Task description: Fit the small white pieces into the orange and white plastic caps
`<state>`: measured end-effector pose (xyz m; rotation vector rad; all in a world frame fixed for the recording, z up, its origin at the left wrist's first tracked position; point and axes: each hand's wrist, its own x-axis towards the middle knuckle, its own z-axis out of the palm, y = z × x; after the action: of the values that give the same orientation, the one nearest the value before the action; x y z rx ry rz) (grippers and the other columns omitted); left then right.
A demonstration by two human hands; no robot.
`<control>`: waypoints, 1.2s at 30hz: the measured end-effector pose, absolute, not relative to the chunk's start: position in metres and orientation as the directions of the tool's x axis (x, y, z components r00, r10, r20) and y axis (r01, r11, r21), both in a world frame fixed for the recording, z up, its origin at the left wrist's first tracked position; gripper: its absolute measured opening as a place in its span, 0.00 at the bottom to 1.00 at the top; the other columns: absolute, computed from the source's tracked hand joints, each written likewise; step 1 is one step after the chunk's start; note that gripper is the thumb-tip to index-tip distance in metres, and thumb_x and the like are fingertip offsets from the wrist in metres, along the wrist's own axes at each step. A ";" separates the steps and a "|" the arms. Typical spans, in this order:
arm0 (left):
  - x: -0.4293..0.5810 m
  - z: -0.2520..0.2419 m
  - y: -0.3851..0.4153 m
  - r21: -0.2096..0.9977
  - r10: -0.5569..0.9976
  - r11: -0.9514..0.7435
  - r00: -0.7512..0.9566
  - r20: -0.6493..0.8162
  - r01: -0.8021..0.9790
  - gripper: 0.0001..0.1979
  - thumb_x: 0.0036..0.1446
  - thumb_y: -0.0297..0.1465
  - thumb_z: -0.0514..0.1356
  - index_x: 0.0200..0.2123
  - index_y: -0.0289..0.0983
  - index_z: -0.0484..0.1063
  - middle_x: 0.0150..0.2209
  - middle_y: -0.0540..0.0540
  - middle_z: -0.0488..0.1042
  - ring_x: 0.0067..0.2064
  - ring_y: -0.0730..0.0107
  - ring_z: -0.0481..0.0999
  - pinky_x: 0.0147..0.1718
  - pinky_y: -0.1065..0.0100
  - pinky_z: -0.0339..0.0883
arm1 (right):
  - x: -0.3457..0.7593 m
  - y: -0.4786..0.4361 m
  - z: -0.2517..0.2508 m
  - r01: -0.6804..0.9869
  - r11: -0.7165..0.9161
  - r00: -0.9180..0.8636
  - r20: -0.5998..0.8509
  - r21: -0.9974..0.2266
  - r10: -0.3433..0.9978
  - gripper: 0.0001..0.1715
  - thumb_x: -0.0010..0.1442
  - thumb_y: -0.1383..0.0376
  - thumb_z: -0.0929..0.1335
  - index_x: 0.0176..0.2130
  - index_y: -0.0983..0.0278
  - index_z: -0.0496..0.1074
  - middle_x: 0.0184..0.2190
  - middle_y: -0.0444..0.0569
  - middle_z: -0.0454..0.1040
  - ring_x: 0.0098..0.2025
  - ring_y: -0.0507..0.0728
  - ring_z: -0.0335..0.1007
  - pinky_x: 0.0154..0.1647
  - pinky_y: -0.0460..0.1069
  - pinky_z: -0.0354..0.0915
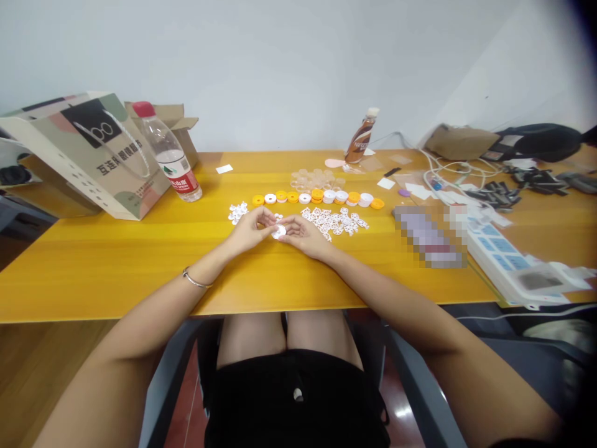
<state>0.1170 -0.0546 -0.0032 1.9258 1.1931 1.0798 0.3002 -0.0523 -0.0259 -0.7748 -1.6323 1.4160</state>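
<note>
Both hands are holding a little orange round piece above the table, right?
No, the little round piece is white, not orange, as the head view shows. The left hand and right hand do both hold it above the table.

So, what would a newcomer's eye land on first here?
Most likely the row of orange and white discs across the middle of the table. Just in front of it, the left hand and right hand pinch a small white round piece. At left, a red-capped water bottle stands beside a printed paper bag.

Free near tabletop point(284, 283), obstructive white pieces point(332, 221) beside right hand point(305, 238)
</note>
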 end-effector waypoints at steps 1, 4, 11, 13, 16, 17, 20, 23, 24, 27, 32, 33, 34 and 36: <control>0.117 -0.004 -0.054 0.841 0.918 -0.384 0.259 0.302 0.382 0.12 0.49 0.35 0.64 0.33 0.35 0.67 0.31 0.48 0.74 0.32 0.74 0.73 0.33 0.70 0.66 | 0.300 -0.052 -0.026 -0.063 0.178 -0.474 0.186 -0.982 0.861 0.19 0.46 0.65 0.73 0.39 0.60 0.67 0.32 0.42 0.73 0.34 0.51 0.70 0.46 0.53 0.66; 0.118 -0.006 -0.053 0.872 0.925 -0.358 0.252 0.284 0.333 0.13 0.47 0.36 0.65 0.33 0.35 0.68 0.31 0.48 0.74 0.32 0.74 0.73 0.33 0.70 0.66 | 0.300 -0.052 -0.026 -0.063 0.169 -0.487 0.178 -0.984 0.855 0.20 0.46 0.65 0.73 0.40 0.60 0.67 0.32 0.42 0.73 0.34 0.51 0.70 0.45 0.52 0.66; 0.122 -0.005 -0.053 0.888 0.931 -0.351 0.211 0.298 0.297 0.13 0.47 0.37 0.65 0.33 0.35 0.70 0.32 0.47 0.75 0.33 0.74 0.73 0.33 0.72 0.65 | 0.302 -0.049 -0.020 -0.080 0.143 -0.484 0.164 -0.986 0.859 0.23 0.42 0.66 0.74 0.40 0.60 0.67 0.31 0.42 0.73 0.35 0.51 0.70 0.45 0.52 0.67; 0.121 -0.004 -0.052 0.896 0.934 -0.354 0.151 0.324 0.269 0.12 0.49 0.37 0.63 0.33 0.35 0.70 0.31 0.48 0.74 0.32 0.74 0.72 0.32 0.72 0.64 | 0.307 -0.048 -0.013 -0.095 0.167 -0.449 0.192 -0.981 0.872 0.23 0.42 0.66 0.74 0.40 0.60 0.67 0.32 0.43 0.73 0.35 0.52 0.70 0.46 0.52 0.67; 0.118 -0.005 -0.046 0.875 0.927 -0.367 0.053 0.370 0.316 0.10 0.52 0.36 0.61 0.32 0.35 0.70 0.30 0.48 0.74 0.31 0.74 0.71 0.31 0.72 0.62 | 0.319 -0.042 -0.002 -0.110 0.220 -0.362 0.245 -0.969 0.899 0.24 0.42 0.65 0.75 0.40 0.60 0.67 0.33 0.43 0.73 0.37 0.52 0.71 0.47 0.52 0.67; 0.117 -0.006 -0.044 0.859 0.923 -0.370 0.032 0.384 0.354 0.09 0.52 0.36 0.61 0.32 0.35 0.71 0.30 0.48 0.75 0.31 0.74 0.72 0.31 0.73 0.62 | 0.324 -0.040 0.001 -0.112 0.237 -0.323 0.261 -0.965 0.910 0.25 0.42 0.65 0.75 0.40 0.60 0.67 0.33 0.43 0.73 0.37 0.52 0.71 0.46 0.52 0.67; 0.118 -0.009 -0.032 0.808 0.911 -0.380 0.033 0.411 0.450 0.08 0.54 0.33 0.59 0.35 0.35 0.72 0.34 0.47 0.76 0.35 0.73 0.73 0.31 0.73 0.62 | 0.337 -0.029 0.004 -0.100 0.284 -0.183 0.299 -0.953 0.937 0.25 0.43 0.63 0.74 0.42 0.60 0.66 0.34 0.44 0.74 0.38 0.53 0.71 0.46 0.52 0.67; 0.129 -0.006 -0.017 0.697 0.871 -0.471 0.160 0.465 0.541 0.09 0.56 0.31 0.57 0.39 0.35 0.72 0.38 0.46 0.76 0.39 0.70 0.74 0.36 0.70 0.65 | 0.348 -0.015 0.000 -0.093 0.301 -0.063 0.307 -0.949 0.950 0.27 0.43 0.63 0.75 0.42 0.60 0.65 0.35 0.45 0.74 0.38 0.53 0.71 0.46 0.52 0.67; 0.135 -0.004 -0.012 0.638 0.845 -0.518 0.226 0.484 0.570 0.09 0.57 0.30 0.56 0.40 0.35 0.72 0.39 0.45 0.76 0.40 0.69 0.74 0.39 0.69 0.65 | 0.352 -0.011 -0.003 -0.089 0.306 -0.029 0.309 -0.948 0.951 0.27 0.42 0.63 0.75 0.42 0.60 0.65 0.35 0.46 0.74 0.38 0.54 0.72 0.46 0.53 0.67; 0.159 0.005 0.006 0.451 0.769 -0.625 0.405 0.494 0.637 0.09 0.58 0.29 0.56 0.40 0.35 0.73 0.40 0.43 0.75 0.42 0.66 0.72 0.46 0.63 0.64 | 0.361 0.001 -0.009 -0.083 0.349 0.091 0.341 -0.933 0.935 0.27 0.44 0.63 0.74 0.43 0.60 0.64 0.37 0.47 0.75 0.41 0.54 0.72 0.49 0.54 0.66; 0.201 0.006 0.035 0.330 0.770 -0.620 0.472 0.429 0.712 0.11 0.57 0.26 0.55 0.42 0.34 0.73 0.44 0.40 0.73 0.48 0.60 0.70 0.49 0.60 0.62 | 0.369 0.011 -0.014 -0.069 0.395 0.191 0.377 -0.916 0.906 0.25 0.46 0.63 0.72 0.43 0.60 0.62 0.41 0.49 0.74 0.44 0.55 0.72 0.50 0.54 0.66; 0.207 0.005 0.039 0.325 0.783 -0.602 0.459 0.420 0.729 0.11 0.57 0.25 0.55 0.42 0.34 0.73 0.45 0.40 0.72 0.49 0.59 0.70 0.49 0.60 0.62 | 0.368 0.011 -0.015 -0.059 0.400 0.189 0.383 -0.915 0.904 0.25 0.47 0.62 0.72 0.44 0.61 0.62 0.41 0.50 0.74 0.44 0.55 0.72 0.49 0.54 0.66; 0.212 0.003 0.042 0.322 0.795 -0.583 0.443 0.414 0.746 0.11 0.56 0.25 0.55 0.43 0.34 0.73 0.46 0.39 0.72 0.49 0.58 0.69 0.49 0.60 0.62 | 0.368 0.011 -0.015 -0.055 0.401 0.187 0.386 -0.914 0.904 0.25 0.47 0.62 0.72 0.44 0.61 0.62 0.40 0.50 0.74 0.44 0.55 0.72 0.49 0.53 0.67; 0.220 0.002 0.047 0.317 0.817 -0.546 0.410 0.404 0.776 0.11 0.56 0.25 0.55 0.42 0.34 0.73 0.46 0.39 0.71 0.49 0.57 0.69 0.48 0.60 0.62 | 0.366 0.011 -0.015 -0.063 0.398 0.189 0.381 -0.915 0.905 0.25 0.46 0.62 0.72 0.43 0.61 0.63 0.39 0.49 0.74 0.42 0.55 0.73 0.48 0.53 0.67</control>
<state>0.2195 0.0474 0.0017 2.5707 1.4549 0.8076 0.3664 0.0108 -0.0146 -0.9194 -1.1767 0.8368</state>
